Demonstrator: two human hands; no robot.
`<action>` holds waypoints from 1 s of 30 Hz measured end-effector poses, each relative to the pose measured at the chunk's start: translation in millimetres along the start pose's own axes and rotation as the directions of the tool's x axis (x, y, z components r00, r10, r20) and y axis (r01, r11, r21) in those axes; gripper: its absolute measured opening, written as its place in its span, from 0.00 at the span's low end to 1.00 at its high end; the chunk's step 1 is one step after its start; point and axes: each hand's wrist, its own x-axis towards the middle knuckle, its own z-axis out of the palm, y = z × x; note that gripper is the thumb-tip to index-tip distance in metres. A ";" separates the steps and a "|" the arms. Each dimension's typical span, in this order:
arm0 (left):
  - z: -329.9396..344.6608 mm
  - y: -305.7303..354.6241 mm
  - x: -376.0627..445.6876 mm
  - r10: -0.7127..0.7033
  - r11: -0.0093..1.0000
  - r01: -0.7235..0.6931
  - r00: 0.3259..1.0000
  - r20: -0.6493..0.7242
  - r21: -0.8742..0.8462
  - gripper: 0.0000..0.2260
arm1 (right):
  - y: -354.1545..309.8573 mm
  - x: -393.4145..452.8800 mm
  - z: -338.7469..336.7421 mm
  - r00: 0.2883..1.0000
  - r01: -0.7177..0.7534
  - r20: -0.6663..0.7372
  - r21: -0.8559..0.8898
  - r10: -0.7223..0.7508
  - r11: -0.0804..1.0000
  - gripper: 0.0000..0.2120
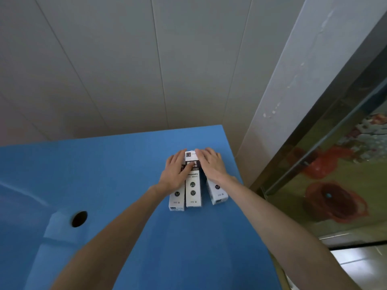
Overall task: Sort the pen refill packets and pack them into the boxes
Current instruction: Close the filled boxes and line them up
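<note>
Three long white refill boxes with dark labels lie side by side on the blue table (pixel 125 185), near its far right corner. The middle box (pixel 193 189) is the most exposed. My left hand (pixel 174 173) lies flat over the left box (pixel 177 198), its thumb touching the middle box. Over the far end of the right box (pixel 216 192) rests my right hand (pixel 210 163), with its fingers reaching the top of the middle box. No loose refill packets are visible. Whether the boxes are open or closed at the far end is hidden by my hands.
A round dark hole (pixel 79 219) sits in the table at the left. A white panelled wall (pixel 146 70) stands behind the table. At the right is a metal-framed glass tank (pixel 335 174) with red shapes inside, close to the table's right edge.
</note>
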 end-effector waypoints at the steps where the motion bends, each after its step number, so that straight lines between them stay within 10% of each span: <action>1: 0.8 -3.0 -1.6 -0.011 1.000 0.011 1.000 -0.021 0.026 0.31 | 6.8 -2.1 1.6 1.000 0.018 -0.020 0.012 -0.017 1.000 0.30; 17: 23.0 0.3 -1.7 0.034 0.993 -0.017 0.989 -0.143 0.120 0.28 | 19.0 -5.7 29.0 0.971 0.030 -0.235 0.304 0.044 0.952 0.12; 24: 23.6 -0.2 -4.7 0.008 0.999 0.000 0.988 -0.151 0.054 0.26 | 14.8 -2.7 19.5 0.990 0.071 -0.127 0.053 -0.064 0.996 0.18; 30: 22.3 4.1 -26.4 -0.436 0.881 0.319 0.836 -0.334 -0.350 0.44 | 13.9 -21.3 11.7 0.955 -0.108 -0.247 0.234 0.167 0.966 0.39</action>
